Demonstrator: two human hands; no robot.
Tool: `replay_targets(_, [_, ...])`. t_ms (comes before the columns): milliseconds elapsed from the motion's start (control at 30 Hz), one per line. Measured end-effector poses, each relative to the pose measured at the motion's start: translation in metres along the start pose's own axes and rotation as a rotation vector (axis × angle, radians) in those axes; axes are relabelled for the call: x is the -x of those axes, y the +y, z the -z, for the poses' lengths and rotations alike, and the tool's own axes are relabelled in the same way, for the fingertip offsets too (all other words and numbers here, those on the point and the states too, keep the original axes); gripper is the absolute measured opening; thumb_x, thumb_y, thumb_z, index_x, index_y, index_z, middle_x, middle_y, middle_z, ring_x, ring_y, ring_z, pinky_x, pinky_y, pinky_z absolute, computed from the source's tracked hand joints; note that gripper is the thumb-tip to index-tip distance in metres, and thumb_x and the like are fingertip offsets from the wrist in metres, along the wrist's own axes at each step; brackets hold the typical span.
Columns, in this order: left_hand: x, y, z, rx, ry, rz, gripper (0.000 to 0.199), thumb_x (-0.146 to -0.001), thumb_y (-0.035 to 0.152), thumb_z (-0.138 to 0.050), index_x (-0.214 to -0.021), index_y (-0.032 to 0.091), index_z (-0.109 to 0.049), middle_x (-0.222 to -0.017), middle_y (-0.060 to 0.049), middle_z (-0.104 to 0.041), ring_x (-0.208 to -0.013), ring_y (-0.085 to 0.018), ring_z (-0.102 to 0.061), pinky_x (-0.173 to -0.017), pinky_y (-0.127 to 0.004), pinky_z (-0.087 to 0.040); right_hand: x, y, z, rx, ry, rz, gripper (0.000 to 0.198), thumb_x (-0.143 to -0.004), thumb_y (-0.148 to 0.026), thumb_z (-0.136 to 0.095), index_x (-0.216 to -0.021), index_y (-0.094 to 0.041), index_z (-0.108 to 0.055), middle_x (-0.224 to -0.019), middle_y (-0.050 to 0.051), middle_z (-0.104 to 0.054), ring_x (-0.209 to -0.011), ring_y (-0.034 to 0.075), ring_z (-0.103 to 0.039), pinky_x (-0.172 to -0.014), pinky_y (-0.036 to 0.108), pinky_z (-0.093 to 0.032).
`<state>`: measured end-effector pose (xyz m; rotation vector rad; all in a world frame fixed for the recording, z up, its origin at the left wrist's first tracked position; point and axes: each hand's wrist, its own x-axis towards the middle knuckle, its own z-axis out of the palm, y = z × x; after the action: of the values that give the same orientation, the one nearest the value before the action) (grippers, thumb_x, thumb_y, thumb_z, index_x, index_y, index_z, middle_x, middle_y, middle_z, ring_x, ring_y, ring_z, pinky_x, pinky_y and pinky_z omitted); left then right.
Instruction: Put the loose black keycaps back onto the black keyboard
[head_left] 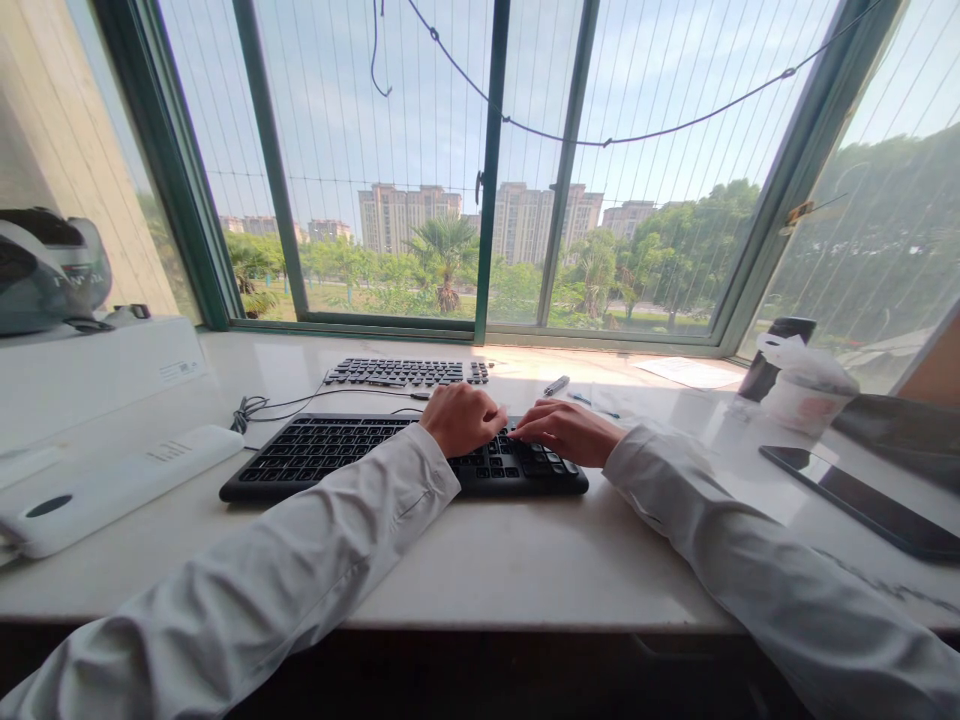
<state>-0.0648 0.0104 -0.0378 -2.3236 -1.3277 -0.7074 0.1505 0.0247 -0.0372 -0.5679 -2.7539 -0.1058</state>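
A black keyboard point(330, 460) lies on the white counter in front of me; many of its left-hand positions look bare of keycaps, while caps sit on its right end. My left hand point(463, 418) is closed above the keyboard's right half, thumb and finger together; whatever is between them is too small to tell. My right hand point(571, 430) rests over the number-pad end, fingers stretched out to the left and touching the keys there. Behind the keyboard, rows of loose black keycaps point(397, 372) are laid out in keyboard order.
A short pen-like tool point(556, 386) and a thin blue stick point(594, 404) lie behind my right hand. A phone point(862, 500), a wrapped cup point(808, 390) and a dark bottle point(776, 358) are at right. A black cable point(262, 405) and a white device point(142, 485) lie left.
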Motion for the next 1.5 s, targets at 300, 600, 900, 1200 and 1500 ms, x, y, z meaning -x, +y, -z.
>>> replay_targets(300, [0.000, 0.001, 0.002, 0.008, -0.024, -0.016, 0.049, -0.087, 0.047, -0.038, -0.065, 0.020, -0.074, -0.058, -0.008, -0.065, -0.059, -0.018, -0.059, -0.053, -0.028, -0.025, -0.001, -0.005, 0.001, 0.060, 0.009, -0.222, 0.025, -0.089, -0.028, -0.053, -0.110, -0.026, -0.068, -0.084, 0.006, -0.070, -0.075, 0.016, -0.062, -0.070, 0.026, -0.041])
replay_targets(600, [0.002, 0.001, 0.002, 0.069, 0.025, -0.056, 0.050, -0.088, 0.045, -0.039, -0.060, 0.019, -0.071, -0.053, -0.007, -0.061, -0.051, -0.015, -0.052, -0.052, -0.028, -0.022, -0.001, -0.002, -0.004, -0.073, 0.051, -0.268, 0.011, -0.085, -0.025, -0.058, -0.094, -0.023, -0.063, -0.085, 0.002, -0.074, -0.082, 0.016, -0.065, -0.071, 0.026, -0.042])
replay_targets(900, [0.005, 0.000, 0.000, 0.204, -0.073, -0.309, 0.048, -0.090, 0.043, -0.037, -0.069, 0.021, -0.073, -0.056, -0.005, -0.064, -0.047, -0.010, -0.044, -0.051, -0.026, -0.021, 0.000, 0.002, -0.010, -0.228, 0.118, -0.438, 0.019, -0.078, -0.034, -0.063, -0.077, -0.017, -0.056, -0.069, 0.002, -0.068, -0.064, 0.012, -0.058, -0.060, 0.021, -0.039])
replay_targets(1200, [0.006, 0.000, -0.001, 0.152, -0.088, -0.322, 0.050, -0.091, 0.044, -0.034, -0.070, 0.021, -0.074, -0.055, -0.005, -0.064, -0.045, -0.010, -0.044, -0.050, -0.027, -0.018, 0.000, 0.002, -0.009, -0.311, 0.126, -0.446, 0.023, -0.076, -0.034, -0.066, -0.069, -0.016, -0.054, -0.067, 0.002, -0.068, -0.067, 0.013, -0.062, -0.061, 0.021, -0.040])
replay_targets(1500, [0.001, -0.001, 0.001, 0.158, -0.125, -0.348, 0.041, -0.086, 0.042, -0.042, -0.074, 0.021, -0.075, -0.058, -0.007, -0.066, -0.053, -0.013, -0.054, -0.052, -0.025, -0.025, 0.000, 0.002, -0.007, -0.139, 0.177, -0.389, 0.025, -0.074, -0.034, -0.069, -0.061, -0.016, -0.055, -0.068, 0.002, -0.067, -0.065, 0.012, -0.059, -0.059, 0.020, -0.037])
